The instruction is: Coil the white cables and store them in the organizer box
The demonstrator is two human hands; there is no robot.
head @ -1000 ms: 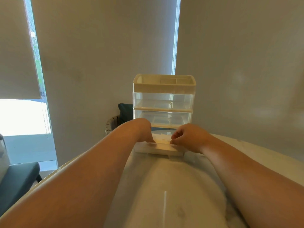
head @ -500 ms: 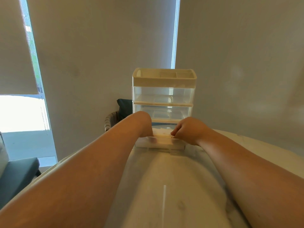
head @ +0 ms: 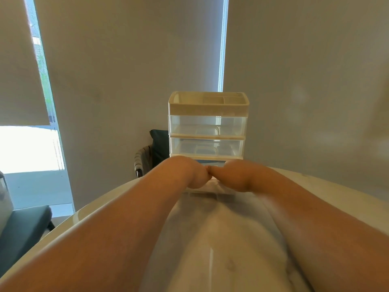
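Hands: your left hand (head: pixel 189 175) and your right hand (head: pixel 233 175) met knuckle to knuckle at the middle of the view, arms reaching in from seven and five o'clock.
Fingers: they curled down and away from the camera, with the tips hidden behind the backs of the hands. You could not tell whether they pinched a cable, gripped a rim or only pressed down.
Drawer: a shallow clear plastic drawer (head: pixel 210 191) lay on the pale marbled table (head: pixel 210 239) directly under both hands. Only its near wall showed.
Cables: the white cables could not be made out. By my judgement they sat inside that drawer beneath your fingers, but the hands covered the spot.
Organizer: the cream-topped, clear-fronted plastic organizer box (head: pixel 208 106) stood at twelve o'clock from your hands, just behind them, its two upper drawers closed.
Slot: the open bottom slot (head: pixel 212 163) showed as a dark strip just above your knuckles.
Deciding relation: the drawer's long axis ran nine to three o'clock, square to the slot, which lay straight ahead at twelve.
Nearer hand: neither; you had both set evenly either side of the drawer's middle.
Next move, judged: an even push toward twelve o'clock, once the coil lay below the rim.
Risk, judged: an uneven push could skew the drawer in its slot.
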